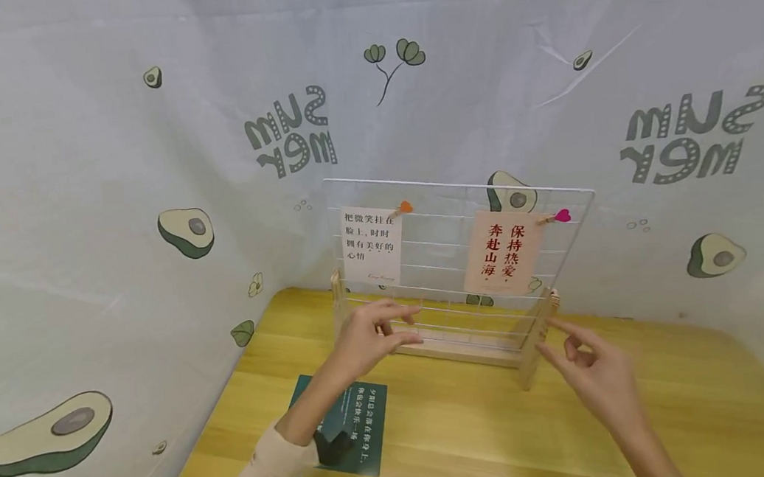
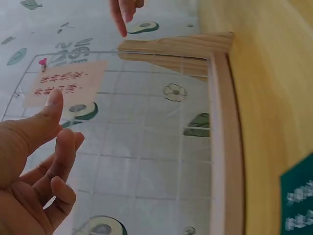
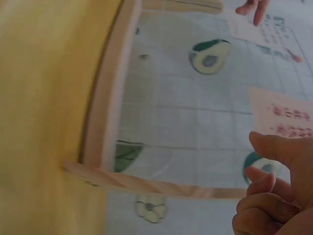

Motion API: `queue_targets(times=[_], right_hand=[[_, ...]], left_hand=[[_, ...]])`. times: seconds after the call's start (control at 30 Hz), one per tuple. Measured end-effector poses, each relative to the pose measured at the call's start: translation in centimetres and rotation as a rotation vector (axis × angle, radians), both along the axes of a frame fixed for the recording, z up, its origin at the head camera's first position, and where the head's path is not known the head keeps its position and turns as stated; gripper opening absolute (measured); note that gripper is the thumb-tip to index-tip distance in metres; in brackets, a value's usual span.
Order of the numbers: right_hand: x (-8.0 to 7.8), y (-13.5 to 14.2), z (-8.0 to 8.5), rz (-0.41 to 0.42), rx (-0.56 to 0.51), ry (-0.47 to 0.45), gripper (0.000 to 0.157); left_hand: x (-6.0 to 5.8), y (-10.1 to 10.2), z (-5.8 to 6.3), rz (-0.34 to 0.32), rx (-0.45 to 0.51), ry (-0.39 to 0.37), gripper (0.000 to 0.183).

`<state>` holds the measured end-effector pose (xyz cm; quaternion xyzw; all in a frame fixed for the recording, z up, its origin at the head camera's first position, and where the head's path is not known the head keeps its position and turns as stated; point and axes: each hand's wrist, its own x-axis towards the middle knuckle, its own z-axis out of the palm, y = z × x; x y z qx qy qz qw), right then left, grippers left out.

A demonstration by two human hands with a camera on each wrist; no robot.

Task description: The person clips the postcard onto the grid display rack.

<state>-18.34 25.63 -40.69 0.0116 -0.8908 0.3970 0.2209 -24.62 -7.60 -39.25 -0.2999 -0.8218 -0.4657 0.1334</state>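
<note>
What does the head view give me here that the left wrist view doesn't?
Only the head view shows the white card clipped at the grid's upper left with an orange heart peg, the whole right hand, and the full dark green card on the table. Only the left wrist view shows the left hand close up, fingers loosely spread and holding nothing, apart from the wires. Both show the wire grid in its wooden base, the pink card with red characters, and its pink heart peg.
</note>
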Motion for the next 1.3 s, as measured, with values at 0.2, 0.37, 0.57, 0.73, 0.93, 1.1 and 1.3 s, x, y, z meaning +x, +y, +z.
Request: queue_targets(times=[0.2,0.37,0.57,0.73,0.93,1.1,1.3], right_hand=[[3.0,-0.7,-5.7,0.046,-0.132,-0.32,0.051],[4.7,-1.3,-8.6,0.148,-0.222,-0.479,0.045],[5.3,-0.8,-10.3,0.412,-0.309,-0.678,0.035],[5.6,-0.5,-10.5,0.644,-0.387,-0.799,0.03],[5.8,-0.9,-10.8,0.794,-0.438,-0.863,0.033],[6.0,-1.3,-11.4,0.919,-0.467,-0.835,0.032],[6.0,-1.2,-11.5,0.975,-0.423,-0.781,0.026]], left_hand=[[1.8,-4.3,-4.3,-0.102,0.052,-0.351,0.046],[2.1,-6.4,-6.6,-0.051,-0.004,-0.425,0.052],[2.0,-7.3,-8.7,0.186,-0.322,-0.288,0.064],[2.2,-7.9,-9.8,0.239,-0.451,-0.256,0.073],[2.2,-8.2,-10.3,0.236,-0.492,-0.295,0.074],[1.9,-8.2,-10.6,0.213,-0.474,-0.321,0.068],[1.6,-8.3,-10.5,0.173,-0.428,-0.338,0.066]])
